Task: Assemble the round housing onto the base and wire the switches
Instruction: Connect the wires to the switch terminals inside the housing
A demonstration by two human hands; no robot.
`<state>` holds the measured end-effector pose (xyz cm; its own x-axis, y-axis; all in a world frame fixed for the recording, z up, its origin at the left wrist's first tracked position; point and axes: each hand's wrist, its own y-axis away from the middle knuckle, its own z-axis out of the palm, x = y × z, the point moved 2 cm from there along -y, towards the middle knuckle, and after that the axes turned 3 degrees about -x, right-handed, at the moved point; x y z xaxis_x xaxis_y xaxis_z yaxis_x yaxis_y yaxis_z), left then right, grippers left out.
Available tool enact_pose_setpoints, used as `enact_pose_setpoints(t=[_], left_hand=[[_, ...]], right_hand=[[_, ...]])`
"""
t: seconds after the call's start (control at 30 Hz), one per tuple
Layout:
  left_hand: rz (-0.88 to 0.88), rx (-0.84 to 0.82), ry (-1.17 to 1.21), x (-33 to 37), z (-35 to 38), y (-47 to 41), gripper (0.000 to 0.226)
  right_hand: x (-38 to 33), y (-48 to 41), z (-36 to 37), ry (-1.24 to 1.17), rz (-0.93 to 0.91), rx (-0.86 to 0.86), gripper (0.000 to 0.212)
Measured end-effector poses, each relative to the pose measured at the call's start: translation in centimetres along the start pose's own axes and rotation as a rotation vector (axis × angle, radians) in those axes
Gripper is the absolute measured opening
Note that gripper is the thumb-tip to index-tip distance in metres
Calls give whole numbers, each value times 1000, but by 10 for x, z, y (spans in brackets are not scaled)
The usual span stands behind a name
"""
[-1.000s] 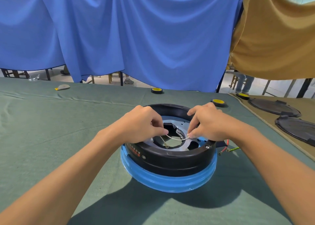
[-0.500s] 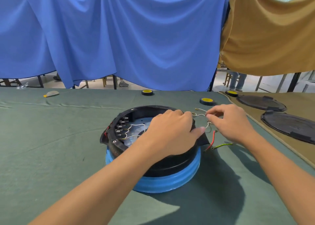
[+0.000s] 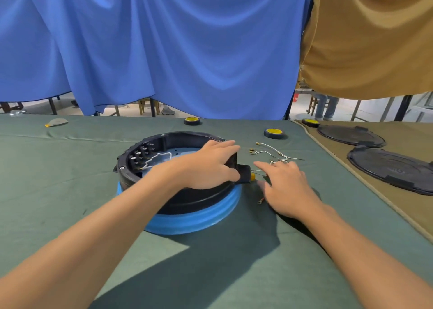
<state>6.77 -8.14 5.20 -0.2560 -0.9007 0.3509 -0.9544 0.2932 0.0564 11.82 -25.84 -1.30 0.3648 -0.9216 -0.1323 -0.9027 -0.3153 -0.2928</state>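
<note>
The black round housing (image 3: 150, 149) sits on the blue base (image 3: 199, 219) in the middle of the green table. A row of switches (image 3: 140, 156) lines its left inner wall, with white wires (image 3: 161, 156) running from them. My left hand (image 3: 208, 165) grips the housing's right rim, thumb on the outside. My right hand (image 3: 285, 186) hovers flat over the cloth just right of the housing, index finger stretched toward a black tab with a yellow tip (image 3: 246, 176). Loose white wires with ring terminals (image 3: 269, 153) lie beyond my right hand. A red wire end (image 3: 260, 201) shows under it.
Three black-and-yellow tape rolls (image 3: 273, 133) (image 3: 191, 120) (image 3: 310, 122) stand along the far table edge. Two black round covers (image 3: 351, 135) (image 3: 393, 168) lie on the tan cloth at the right. A small grey scrap (image 3: 56, 122) lies far left. Blue and tan drapes hang behind.
The housing has been turned so the switch row faces left. My left hand moved to the right rim. My right hand let go of the white wires, which now lie on the cloth.
</note>
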Motion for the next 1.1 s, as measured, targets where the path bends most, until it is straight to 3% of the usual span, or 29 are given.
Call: enact_pose_setpoints(t=[0.27,0.47,0.83,1.1], left_hand=[[60,-43,173,-21,-4,2,71],[87,-14,155,-22,-3,2,71],[105,30,148,-19,-4,4,68],[71,281,295,-26,-10,0,70]], right_hand=[[-4,-4,-1,15,75,12,31],[-1,-5,-9,-289,272,198,22],[-17,9,-28,-546,138,503,19],[-34,19,-37,-843,100,533,18]])
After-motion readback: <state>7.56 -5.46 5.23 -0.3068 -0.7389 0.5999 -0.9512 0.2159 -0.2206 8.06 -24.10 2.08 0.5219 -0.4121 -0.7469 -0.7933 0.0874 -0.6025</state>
